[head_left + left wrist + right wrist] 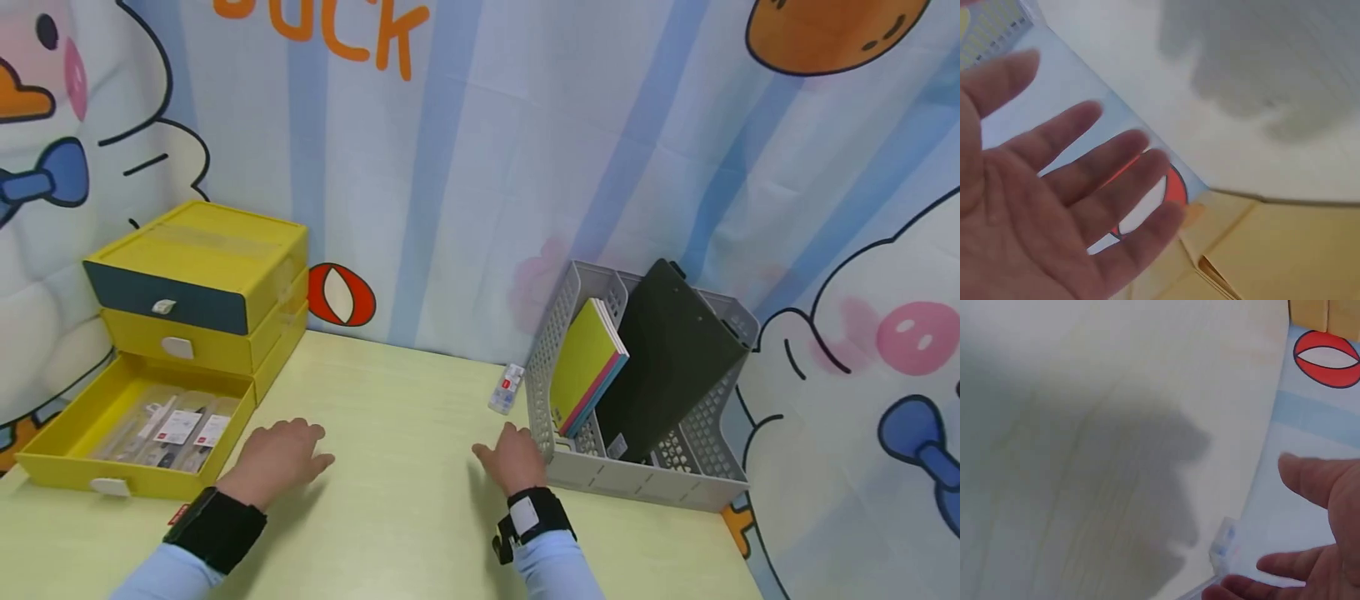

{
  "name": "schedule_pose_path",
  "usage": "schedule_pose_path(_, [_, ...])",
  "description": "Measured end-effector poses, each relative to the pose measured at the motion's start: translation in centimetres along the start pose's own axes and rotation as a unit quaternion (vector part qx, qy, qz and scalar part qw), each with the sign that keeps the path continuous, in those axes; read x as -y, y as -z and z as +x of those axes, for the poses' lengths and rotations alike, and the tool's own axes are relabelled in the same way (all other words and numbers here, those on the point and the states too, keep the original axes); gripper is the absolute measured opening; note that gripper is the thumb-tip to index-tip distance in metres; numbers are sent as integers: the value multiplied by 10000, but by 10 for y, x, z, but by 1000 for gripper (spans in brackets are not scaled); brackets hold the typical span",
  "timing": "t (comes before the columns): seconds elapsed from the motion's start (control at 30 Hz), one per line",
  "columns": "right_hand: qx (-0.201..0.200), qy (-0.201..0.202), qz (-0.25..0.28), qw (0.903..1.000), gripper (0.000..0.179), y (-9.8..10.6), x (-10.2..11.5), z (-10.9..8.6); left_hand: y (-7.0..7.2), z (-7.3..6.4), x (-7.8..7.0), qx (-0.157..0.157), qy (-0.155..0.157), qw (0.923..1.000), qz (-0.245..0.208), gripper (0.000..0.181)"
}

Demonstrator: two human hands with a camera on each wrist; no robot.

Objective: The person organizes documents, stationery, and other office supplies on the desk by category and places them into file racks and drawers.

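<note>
My left hand (279,460) hovers over the table just right of the pulled-out bottom drawer (45,463). Its fingers are spread and hold nothing, as the left wrist view shows too. Inside that yellow drawer lie several clear plastic packs (180,427) with white labels. My right hand (516,460) is above the table by the left side of the grey file organizer (637,483), fingers extended and holding nothing. Beyond its fingertips, a small clear pack (507,388) with a red-and-white label lies against the organizer's left wall; the right wrist view shows this pack (1224,544) as well.
Two upper drawers of the yellow drawer unit (202,233) are pushed in. Yellow, pink and blue notebooks (585,367) and a dark clipboard (667,358) lean in the organizer. A patterned curtain (465,183) hangs along the back edge of the pale table (390,500).
</note>
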State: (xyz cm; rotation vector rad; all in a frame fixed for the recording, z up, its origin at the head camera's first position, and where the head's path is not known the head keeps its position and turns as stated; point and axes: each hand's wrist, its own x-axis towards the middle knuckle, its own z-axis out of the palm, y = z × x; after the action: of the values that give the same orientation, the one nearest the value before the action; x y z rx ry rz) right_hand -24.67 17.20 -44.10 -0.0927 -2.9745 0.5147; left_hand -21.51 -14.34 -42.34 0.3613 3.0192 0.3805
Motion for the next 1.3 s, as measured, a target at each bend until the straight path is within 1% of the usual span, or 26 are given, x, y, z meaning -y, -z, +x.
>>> schedule_pose_path(0.07, [-94, -128, -22, 9999, 61, -3, 1, 10, -1, -1, -5, 271, 22, 9996, -97, 44])
schedule_pose_path(0.13, [-155, -292, -32, 9994, 58, -6, 1, 20, -2, -2, -10, 411, 18, 9990, -176, 42])
schedule_pose_path(0.17, [-196, -369, -20, 9991, 58, -7, 1, 26, -3, -3, -12, 433, 8, 9989, -205, 42])
schedule_pose_path(0.4, [-230, -848, -73, 9961, 57, -17, 0, 62, -8, -8, -20, 484, -40, 9985, -263, 35])
schedule_pose_path(0.53, [-409, -1085, -161, 9931, 57, -24, 0, 78, -11, -9, -21, 438, -46, 9987, -262, 33])
schedule_pose_path(0.67, [-491, -1115, -423, 9917, 55, -32, -4, 92, -12, -11, -22, 394, -28, 9990, -209, 33])
schedule_pose_path(0.73, [-432, -1083, -555, 9916, 55, -36, -7, 98, -11, -12, -22, 382, -37, 9990, -206, 33])
schedule_pose_path(0.8, [-347, -1078, -578, 9919, 53, -38, -8, 103, -10, -14, -22, 345, -59, 9992, -210, 32])
schedule_pose_path(0.93, [-172, -1176, -605, 9911, 45, -43, -10, 109, -10, -16, -20, 297, -68, 9993, -230, 31])
schedule_pose_path(1.03, [-185, -1179, -605, 9910, 35, -45, -10, 108, -11, -16, -20, 274, -52, 9994, -198, 31])
schedule_pose_path(1.13, [-204, -1018, -694, 9922, 32, -44, -13, 103, -12, -15, -23, 266, -74, 9995, -177, 32])
schedule_pose_path(1.3, [-93, -784, -774, 9939, 34, -41, -7, 84, -13, -13, -27, 202, -170, 9994, -227, 33])
